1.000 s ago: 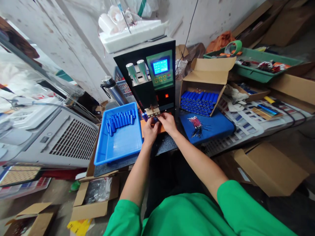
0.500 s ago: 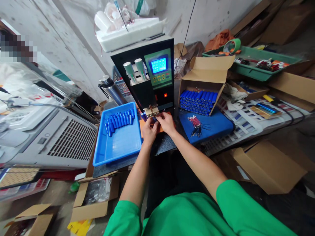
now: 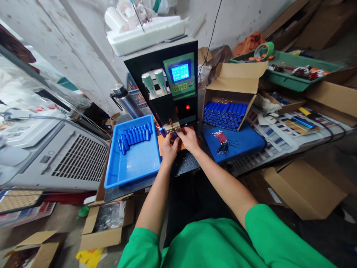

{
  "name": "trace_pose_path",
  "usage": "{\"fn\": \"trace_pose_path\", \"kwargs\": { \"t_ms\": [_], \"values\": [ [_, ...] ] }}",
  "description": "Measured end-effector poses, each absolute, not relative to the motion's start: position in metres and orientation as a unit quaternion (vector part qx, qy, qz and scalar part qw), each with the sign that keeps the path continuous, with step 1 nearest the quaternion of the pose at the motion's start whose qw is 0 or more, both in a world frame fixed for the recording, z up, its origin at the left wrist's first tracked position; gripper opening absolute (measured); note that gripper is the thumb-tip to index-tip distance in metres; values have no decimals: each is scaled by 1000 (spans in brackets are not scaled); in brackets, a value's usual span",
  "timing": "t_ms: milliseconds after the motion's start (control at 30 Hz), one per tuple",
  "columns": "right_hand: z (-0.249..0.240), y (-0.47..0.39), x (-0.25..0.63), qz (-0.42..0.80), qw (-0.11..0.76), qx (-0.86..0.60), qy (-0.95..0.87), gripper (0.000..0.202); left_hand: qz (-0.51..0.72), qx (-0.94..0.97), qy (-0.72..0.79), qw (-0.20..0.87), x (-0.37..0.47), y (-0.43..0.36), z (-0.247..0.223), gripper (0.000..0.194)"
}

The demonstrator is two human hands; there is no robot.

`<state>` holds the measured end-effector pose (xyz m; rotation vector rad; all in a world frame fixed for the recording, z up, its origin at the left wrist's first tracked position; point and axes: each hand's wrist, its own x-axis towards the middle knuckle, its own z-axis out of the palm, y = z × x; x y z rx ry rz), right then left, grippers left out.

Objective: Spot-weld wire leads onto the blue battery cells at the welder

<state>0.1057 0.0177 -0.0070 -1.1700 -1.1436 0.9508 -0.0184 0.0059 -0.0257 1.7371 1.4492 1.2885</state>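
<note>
Under the electrodes of a black spot welder (image 3: 189,56) with a lit blue screen, my two hands meet. My left hand (image 3: 169,148) is closed, its fingers pinching a blue battery cell (image 3: 175,135) that is mostly hidden by the fingers. From the other side, my right hand (image 3: 188,139) pinches at the cell's right end; whatever is between those fingertips is too small to make out. Another blue cell (image 3: 162,131) stands just left of the welding head. An orange board (image 3: 181,147) lies beneath my hands.
Left is a blue tray (image 3: 136,167) with rows of blue cells (image 3: 136,136). On the right, a cardboard box (image 3: 237,80) full of cells stands on a blue surface (image 3: 237,149), beside red and black wire leads (image 3: 221,137). A steel flask (image 3: 126,100) stands behind the tray.
The view has shifted very slightly. Both hands stay at the welding head in nearly the same pose.
</note>
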Motion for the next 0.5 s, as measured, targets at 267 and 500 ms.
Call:
{"fn": "trace_pose_path", "kwargs": {
  "t_ms": [267,500],
  "values": [
    [-16,16,114,407,583,-480,-514,21,472,652,537,253,-17,5,-25,25],
    [-18,8,127,390,534,-496,-563,37,470,661,539,228,-17,4,-21,15]
  ]
}}
